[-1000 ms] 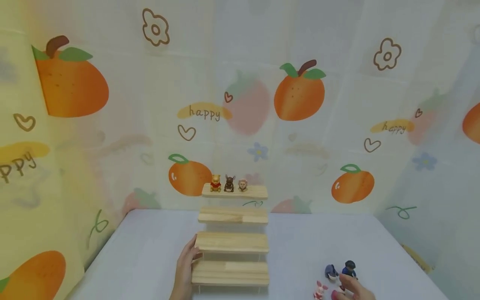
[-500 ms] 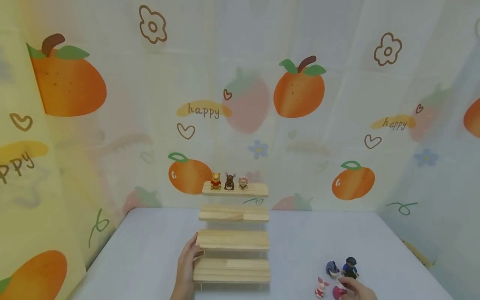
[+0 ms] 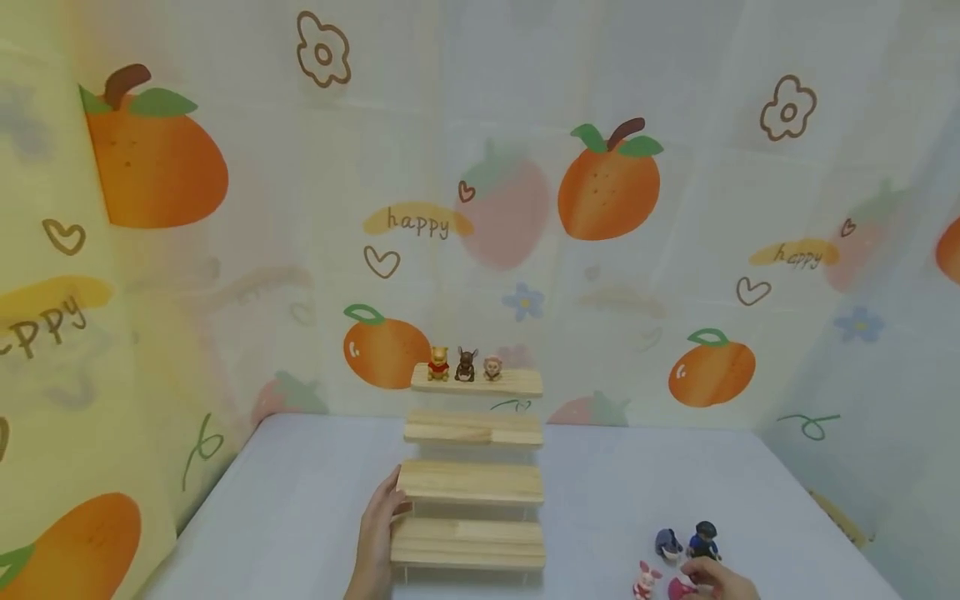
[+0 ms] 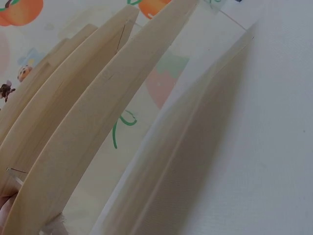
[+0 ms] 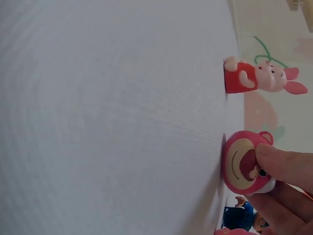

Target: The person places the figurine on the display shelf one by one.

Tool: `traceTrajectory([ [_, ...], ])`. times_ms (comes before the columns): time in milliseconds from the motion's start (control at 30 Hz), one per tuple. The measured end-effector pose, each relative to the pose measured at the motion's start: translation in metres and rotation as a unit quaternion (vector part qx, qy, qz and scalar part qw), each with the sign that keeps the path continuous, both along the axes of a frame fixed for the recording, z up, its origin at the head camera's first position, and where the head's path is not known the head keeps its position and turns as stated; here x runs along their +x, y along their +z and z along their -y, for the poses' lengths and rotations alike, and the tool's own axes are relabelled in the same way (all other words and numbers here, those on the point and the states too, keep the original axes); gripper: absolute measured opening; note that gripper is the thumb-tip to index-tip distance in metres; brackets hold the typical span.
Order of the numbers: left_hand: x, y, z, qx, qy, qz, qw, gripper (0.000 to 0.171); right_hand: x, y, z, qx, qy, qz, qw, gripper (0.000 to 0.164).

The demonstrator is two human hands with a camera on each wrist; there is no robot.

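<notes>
My left hand (image 3: 377, 533) holds the left side of a tiered wooden display shelf (image 3: 468, 483), fingers at the ends of its lower boards. Its boards (image 4: 98, 117) run close past the left wrist camera, with only a bit of finger showing at the lower left. Down at the right, my right hand (image 3: 720, 581) pinches a pink bear figurine (image 5: 244, 161) between thumb and fingers, close to the tabletop. Beside it stands a piglet figurine (image 5: 257, 76) in red. Behind are a grey-blue donkey figurine (image 3: 668, 545) and a figurine in a dark cap and blue top (image 3: 704, 540).
On the top board stand a yellow bear figurine (image 3: 438, 365) in a red shirt, a brown long-eared figurine (image 3: 466, 365) and a small pinkish-faced figurine (image 3: 492, 368). A white tabletop (image 3: 600, 492) spreads around the shelf. Fruit-printed cloth (image 3: 645, 333) hangs behind and at both sides.
My right hand has closed its thumb and fingers on the pink bear figurine, which is still low at the table. The left hand keeps its place on the shelf; the head view shifts slightly.
</notes>
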State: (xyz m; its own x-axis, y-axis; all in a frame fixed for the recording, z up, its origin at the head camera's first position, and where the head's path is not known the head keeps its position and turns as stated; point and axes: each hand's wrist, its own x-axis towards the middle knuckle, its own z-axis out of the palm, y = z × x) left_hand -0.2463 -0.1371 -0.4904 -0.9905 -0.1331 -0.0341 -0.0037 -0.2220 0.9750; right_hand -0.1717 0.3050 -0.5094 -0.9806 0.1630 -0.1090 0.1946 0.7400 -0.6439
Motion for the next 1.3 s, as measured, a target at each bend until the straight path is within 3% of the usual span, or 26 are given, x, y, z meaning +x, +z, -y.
traceTrajectory([
  [167, 0.000, 0.000, -0.001, 0.003, 0.000, 0.001, 1.0000, 0.051, -0.001, 0.007, 0.003, -0.003, -0.014, -0.020, 1.000, 0.030],
  [367, 0.001, -0.002, 0.001, -0.006, 0.003, 0.009, 0.9999, 0.052, -0.005, 0.027, 0.011, 0.007, -0.022, -0.053, 0.998, 0.035],
  [500, 0.001, -0.003, 0.003, -0.011, 0.005, 0.008, 0.9999, 0.051, -0.007, 0.048, 0.020, -0.025, -0.045, -0.079, 0.996, 0.039],
  [733, 0.002, 0.000, 0.002, -0.010, -0.001, -0.001, 1.0000, 0.052, -0.025, 0.085, 0.033, -0.062, -0.015, -0.155, 0.986, 0.033],
  [867, 0.002, 0.002, 0.003, -0.015, -0.002, -0.002, 0.9999, 0.052, -0.040, 0.098, 0.044, -0.109, 0.013, -0.216, 0.970, 0.031],
  [900, 0.002, 0.003, 0.004, -0.019, -0.002, -0.003, 0.9998, 0.053, -0.049, 0.096, 0.044, -0.143, 0.035, -0.247, 0.958, 0.029],
  [1100, 0.000, 0.004, 0.005, -0.020, 0.001, -0.013, 0.9997, 0.052, -0.081, 0.118, 0.080, -0.250, 0.068, -0.335, 0.906, 0.032],
  [1133, 0.000, 0.003, 0.004, -0.016, 0.002, -0.013, 0.9998, 0.051, -0.082, 0.128, 0.091, -0.246, 0.054, -0.329, 0.910, 0.033],
  [1233, 0.001, 0.002, 0.002, -0.010, -0.002, -0.013, 0.9999, 0.052, -0.098, 0.141, 0.110, -0.263, 0.061, -0.330, 0.905, 0.031],
  [1300, 0.002, 0.001, 0.001, -0.012, -0.004, -0.013, 0.9998, 0.053, -0.109, 0.148, 0.122, -0.258, 0.067, -0.317, 0.910, 0.030],
])
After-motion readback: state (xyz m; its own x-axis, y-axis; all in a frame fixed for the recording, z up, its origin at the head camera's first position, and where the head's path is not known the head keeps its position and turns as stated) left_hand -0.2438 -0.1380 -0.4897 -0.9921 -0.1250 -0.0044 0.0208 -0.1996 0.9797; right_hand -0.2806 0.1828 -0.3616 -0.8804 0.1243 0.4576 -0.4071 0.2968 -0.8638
